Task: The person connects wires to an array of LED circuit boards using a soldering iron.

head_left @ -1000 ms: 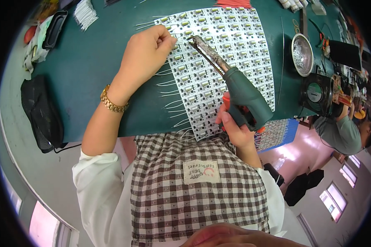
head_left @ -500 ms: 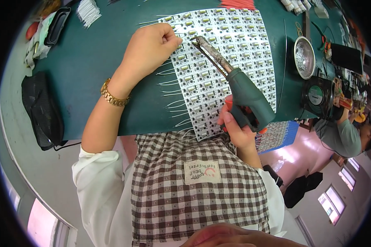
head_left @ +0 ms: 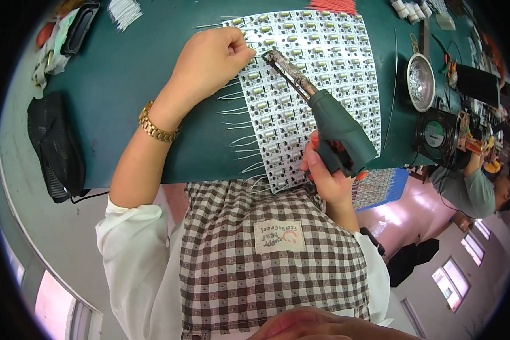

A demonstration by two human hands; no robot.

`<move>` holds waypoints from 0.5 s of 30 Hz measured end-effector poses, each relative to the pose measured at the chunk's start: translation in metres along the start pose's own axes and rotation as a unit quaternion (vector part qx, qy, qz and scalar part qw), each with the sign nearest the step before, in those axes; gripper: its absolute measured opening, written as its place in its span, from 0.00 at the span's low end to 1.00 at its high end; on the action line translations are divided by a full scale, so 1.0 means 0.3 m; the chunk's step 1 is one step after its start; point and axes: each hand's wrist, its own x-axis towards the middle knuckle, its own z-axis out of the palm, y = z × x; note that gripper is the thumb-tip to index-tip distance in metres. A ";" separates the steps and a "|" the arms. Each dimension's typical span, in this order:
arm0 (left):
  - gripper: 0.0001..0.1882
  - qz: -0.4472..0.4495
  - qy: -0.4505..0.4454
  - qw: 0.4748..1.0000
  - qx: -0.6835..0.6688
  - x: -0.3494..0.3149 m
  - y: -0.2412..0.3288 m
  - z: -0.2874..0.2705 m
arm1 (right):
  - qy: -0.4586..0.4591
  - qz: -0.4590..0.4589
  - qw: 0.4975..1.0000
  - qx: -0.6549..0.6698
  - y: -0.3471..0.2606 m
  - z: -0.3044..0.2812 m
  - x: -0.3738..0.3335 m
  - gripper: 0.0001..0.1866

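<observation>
Circuit-board panel [head_left: 345, 68] is lying on the green bench [head_left: 113, 85] in front of the person, its near edge beside the checked apron [head_left: 272, 283]. Left to right: black mesh item [head_left: 54, 144] is resting at the bench's left edge; bundle of white wires [head_left: 124, 13] is lying near the far side. Left hand [head_left: 218, 59] is reaching to the panel's upper left edge, thumb and fingers drawn together; cannot tell whether they are pinching a wire. Thin wires [head_left: 243, 137] are sticking out along that edge. Green soldering gun [head_left: 339, 122] is slanting over the panel, tip just beside the left fingertips; board contact unclear. Right hand [head_left: 327, 178] is gripping its handle. Metal bowl [head_left: 420, 84] is sitting right of the panel.
</observation>
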 end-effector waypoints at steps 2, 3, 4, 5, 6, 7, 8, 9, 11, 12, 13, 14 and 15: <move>0.12 0.010 0.010 1.000 -0.004 -0.001 -0.004 0.003 | 0.005 0.005 1.000 0.019 -0.013 0.004 0.005 0.08; 0.12 0.010 0.006 1.000 0.001 0.000 -0.003 0.001 | 0.010 0.010 0.999 0.038 -0.017 0.006 0.007 0.07; 0.12 0.009 0.003 1.000 0.005 0.001 -0.002 0.000 | 0.010 0.011 0.999 0.038 -0.014 0.005 0.006 0.07; 0.12 0.009 0.003 1.000 0.004 0.001 -0.002 0.000 | -0.012 -0.018 1.000 0.015 -0.009 0.002 0.005 0.06; 0.12 0.009 0.004 1.000 0.006 0.002 -0.002 0.000 | -0.034 -0.048 0.998 -0.008 -0.004 -0.001 0.007 0.06; 0.12 0.009 0.006 1.000 0.007 0.003 -0.001 0.000 | -0.036 -0.049 0.998 -0.009 -0.002 -0.002 0.007 0.06; 0.12 0.009 0.007 1.000 0.007 0.003 0.003 -0.003 | -0.038 -0.043 0.998 -0.011 -0.001 -0.003 0.005 0.05; 0.12 -0.007 -0.002 1.000 0.005 0.004 0.010 -0.008 | -0.039 -0.038 0.998 -0.015 -0.003 -0.006 0.005 0.04; 0.11 -0.021 -0.008 1.000 0.002 0.006 0.019 -0.012 | -0.035 -0.032 0.999 -0.016 -0.011 -0.004 0.005 0.04; 0.11 -0.024 -0.013 1.000 0.006 0.005 0.020 -0.014 | -0.032 -0.023 0.999 -0.015 -0.014 -0.003 0.005 0.03; 0.11 -0.027 -0.017 0.999 0.010 0.006 0.021 -0.015 | -0.033 -0.024 0.999 -0.016 -0.013 -0.003 0.006 0.03; 0.11 -0.027 -0.015 0.999 0.009 0.006 0.020 -0.015 | -0.036 -0.031 0.999 -0.025 -0.010 -0.003 0.006 0.03; 0.11 -0.024 -0.011 1.000 0.007 0.006 0.017 -0.011 | -0.039 -0.038 0.998 -0.034 -0.005 -0.002 0.003 0.02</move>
